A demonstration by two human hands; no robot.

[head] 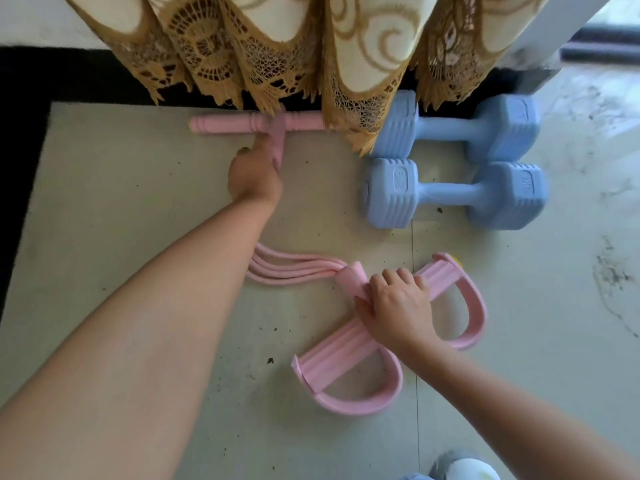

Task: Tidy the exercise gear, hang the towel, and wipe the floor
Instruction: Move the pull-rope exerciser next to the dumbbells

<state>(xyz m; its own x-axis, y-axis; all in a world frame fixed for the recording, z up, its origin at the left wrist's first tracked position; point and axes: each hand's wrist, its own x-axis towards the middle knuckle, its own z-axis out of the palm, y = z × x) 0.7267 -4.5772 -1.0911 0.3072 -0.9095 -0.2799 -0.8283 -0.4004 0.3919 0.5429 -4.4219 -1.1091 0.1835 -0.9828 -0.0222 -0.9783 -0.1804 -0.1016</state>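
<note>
A pink pedal resistance band lies on the pale floor. Its handle bar (225,124) rests near the curtain's hem. My left hand (254,174) grips the pink strap just below that bar. The elastic tubes (291,270) curve back toward the foot pedal bar (343,355), which has two pink loops. My right hand (398,303) presses down on the middle of the pedal bar, fingers curled over it. Two light blue dumbbells (453,194) lie side by side at the right, the farther one (460,128) partly under the curtain.
A cream and gold lace curtain (277,46) hangs over the far edge. A black border (20,150) runs along the left and back. The floor (138,202) carries dark specks of dirt. A grey and white object (464,467) shows at the bottom edge.
</note>
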